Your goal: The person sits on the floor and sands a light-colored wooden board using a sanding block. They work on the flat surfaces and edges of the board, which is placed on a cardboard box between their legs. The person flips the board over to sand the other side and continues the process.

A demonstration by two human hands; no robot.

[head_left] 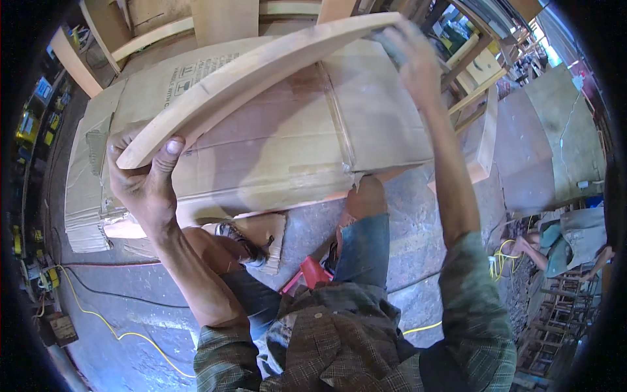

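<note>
A long, curved piece of pale wood (261, 62) slants up and away across my view, above a flattened cardboard sheet. My left hand (147, 189) grips its near left end, thumb on the front side and fingers wrapped behind. At the far right end, my right hand (417, 65) is smeared by motion and is at or beside the wood's tip. A greyish blur shows by its fingers; whether that is something held I cannot tell. The cardboard (274, 157) lies beneath, creased and taped, its near edge torn.
Wooden boards and frame parts (225, 23) stand beyond the cardboard. To the right is a wooden frame (483, 144). A red plastic object (310, 271) sits between my legs. A yellow cord (140, 340) runs over the floor at left. Another person (555, 251) is at the far right.
</note>
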